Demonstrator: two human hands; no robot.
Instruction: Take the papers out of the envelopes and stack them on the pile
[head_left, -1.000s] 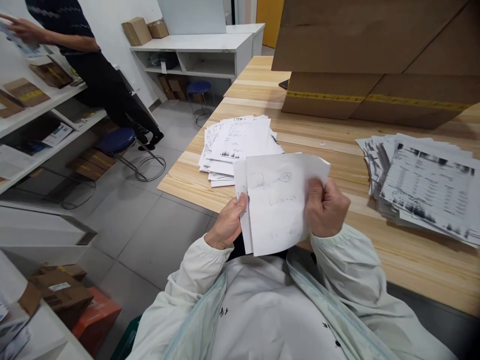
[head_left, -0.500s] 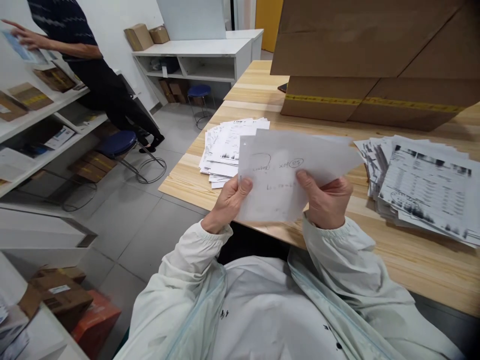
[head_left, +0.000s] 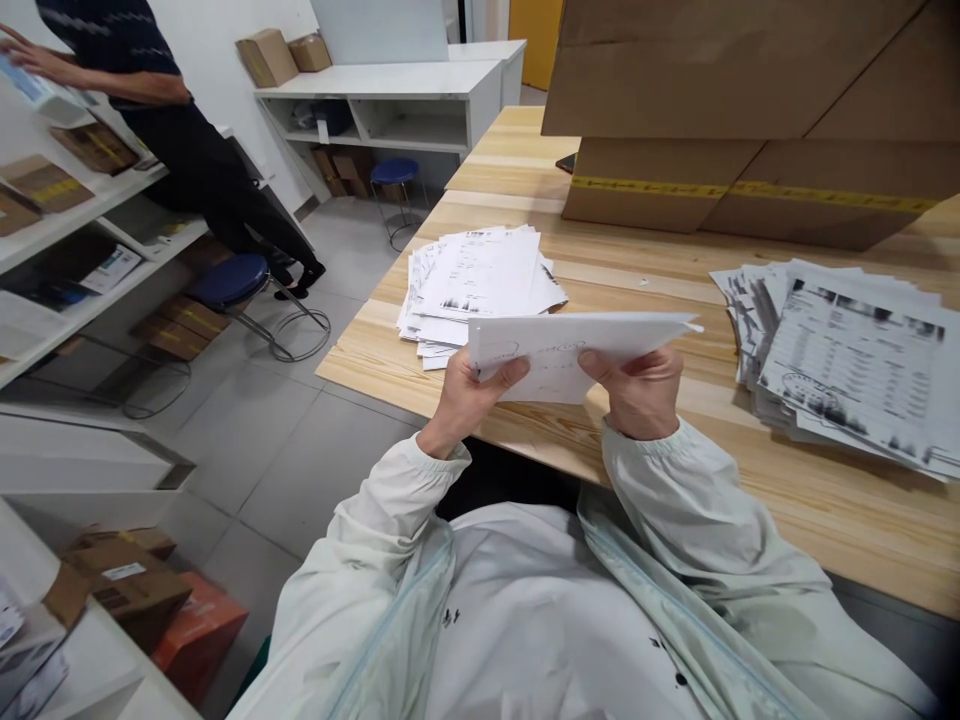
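Both my hands hold a white sheet of paper with faint handwriting, tipped nearly flat over the front edge of the wooden table. My left hand pinches its left edge with the thumb on top. My right hand grips the lower right part. A fanned stack of printed papers lies just beyond the sheet. Further right sits a second, thicker stack of printed forms.
Large cardboard boxes with yellow tape fill the back of the table. Another person in dark clothes reaches toward white shelves at left. Blue stools, a white desk and boxes stand on the floor.
The sheet has been lifted from in front of my chest and tilted forward, from upright to nearly flat, moving toward the left stack. My hands moved up and forward with it.
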